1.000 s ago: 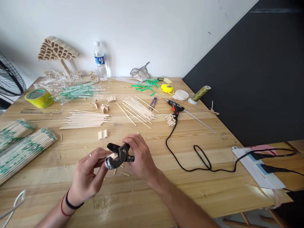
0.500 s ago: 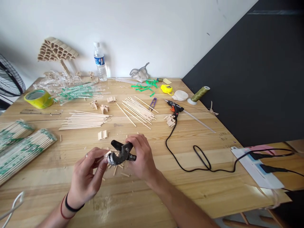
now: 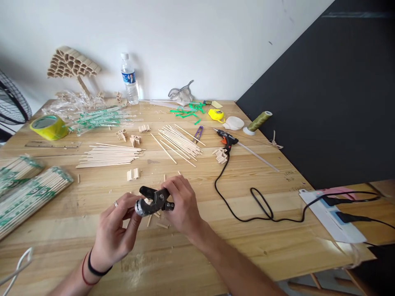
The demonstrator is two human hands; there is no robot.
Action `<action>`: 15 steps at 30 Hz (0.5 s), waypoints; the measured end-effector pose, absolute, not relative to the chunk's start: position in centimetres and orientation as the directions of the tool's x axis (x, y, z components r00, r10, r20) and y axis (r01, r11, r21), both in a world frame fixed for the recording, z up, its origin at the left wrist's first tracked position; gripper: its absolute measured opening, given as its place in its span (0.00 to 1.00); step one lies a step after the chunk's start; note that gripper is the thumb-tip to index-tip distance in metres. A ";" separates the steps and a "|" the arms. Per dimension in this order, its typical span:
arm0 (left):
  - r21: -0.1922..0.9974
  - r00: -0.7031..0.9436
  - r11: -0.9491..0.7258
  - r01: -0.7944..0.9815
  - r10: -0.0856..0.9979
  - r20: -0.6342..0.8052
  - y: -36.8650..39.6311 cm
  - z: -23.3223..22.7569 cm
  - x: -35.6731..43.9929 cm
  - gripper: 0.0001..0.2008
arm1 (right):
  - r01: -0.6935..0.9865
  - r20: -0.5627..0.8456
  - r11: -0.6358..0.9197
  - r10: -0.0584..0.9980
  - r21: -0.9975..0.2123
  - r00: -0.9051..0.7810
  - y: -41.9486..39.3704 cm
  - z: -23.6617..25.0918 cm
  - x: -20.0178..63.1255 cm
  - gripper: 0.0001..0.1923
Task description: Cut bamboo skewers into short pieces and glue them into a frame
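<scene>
My right hand [image 3: 183,203] is wrapped around the handle end of a black hand cutter [image 3: 158,201] with a curved, worn silver-grey jaw. From the left, my left hand [image 3: 119,228] pinches at the jaw, thumb and fingers closed on a small wooden piece that the cutter mostly hides. Pale wood shows between the jaws. Below and behind the tool lie short cut stick bits [image 3: 162,225]. A small block of short sticks [image 3: 133,174] rests just beyond my left hand.
Loose sticks lie in a left pile [image 3: 111,156] and a middle pile [image 3: 180,142], with purple snips [image 3: 198,133] beside the latter. A glue gun [image 3: 227,139] trails its cord to a power strip [image 3: 335,218]. Packed sticks [image 3: 37,197], yellow tape [image 3: 49,127] and a bottle [image 3: 129,82] stand around.
Both hands and the cutter have shifted slightly, the cutter a little to the left. Its curved jaw now covers more of my left fingertips and the wooden piece.
</scene>
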State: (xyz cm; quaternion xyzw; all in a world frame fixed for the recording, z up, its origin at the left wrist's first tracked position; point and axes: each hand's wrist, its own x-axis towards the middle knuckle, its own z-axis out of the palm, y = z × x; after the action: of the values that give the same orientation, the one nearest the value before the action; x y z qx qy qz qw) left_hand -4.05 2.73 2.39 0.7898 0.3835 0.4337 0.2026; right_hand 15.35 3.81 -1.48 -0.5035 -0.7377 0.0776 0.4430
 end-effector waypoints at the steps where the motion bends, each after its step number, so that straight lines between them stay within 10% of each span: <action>1: 0.645 0.326 -0.626 0.438 0.779 0.535 2.7 2.3 -4.0 0.11 | 0.691 0.576 0.473 0.811 -0.547 -0.099 3.8 -1.5 15.3 0.10; 15: 0.700 0.252 -0.552 0.454 0.832 0.493 2.8 2.2 -4.2 0.06 | 0.672 0.503 0.421 0.860 -0.609 -0.083 3.5 -1.5 15.3 0.12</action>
State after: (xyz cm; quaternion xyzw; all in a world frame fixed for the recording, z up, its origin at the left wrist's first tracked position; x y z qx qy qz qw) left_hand -4.16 2.79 2.22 0.7618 0.4220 0.4424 0.2140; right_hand 15.29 3.51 -1.53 -0.5265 -0.7274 0.1105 0.4260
